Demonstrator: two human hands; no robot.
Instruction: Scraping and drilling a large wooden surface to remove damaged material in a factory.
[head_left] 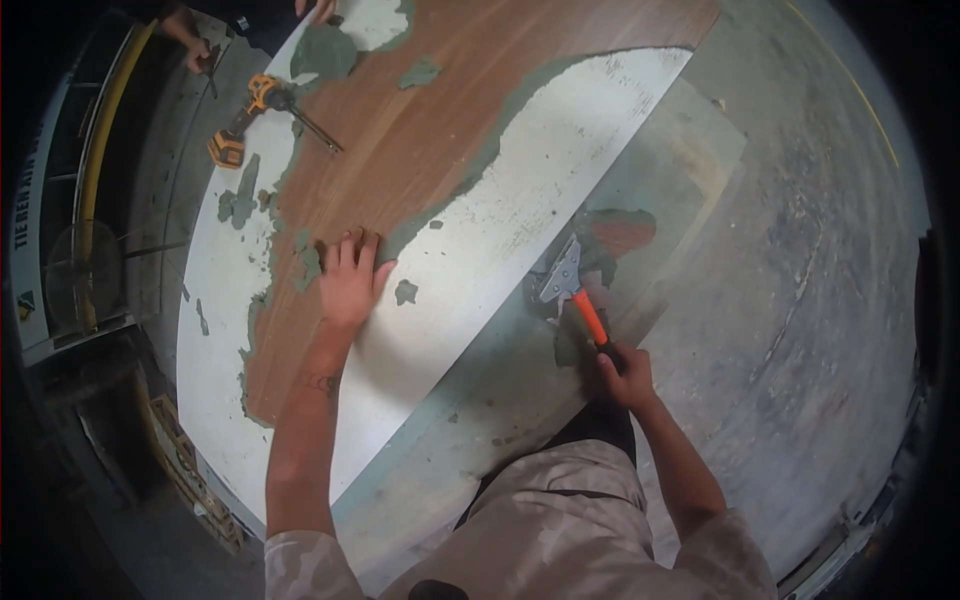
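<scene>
At the upper left of the frame another person's hand (188,42) shows at the edge, and a yellow cordless drill (262,112) lies on the large board (470,260), whose white coat is partly stripped to bare wood with green patches. Left of centre, the person's left hand (350,280) rests flat on the board, fingers spread, gripping nothing. Right of centre, the right hand (626,376) is clenched round the orange handle of a scraper (572,285), its metal blade just off the board's lower edge, above the concrete floor (800,300).
</scene>
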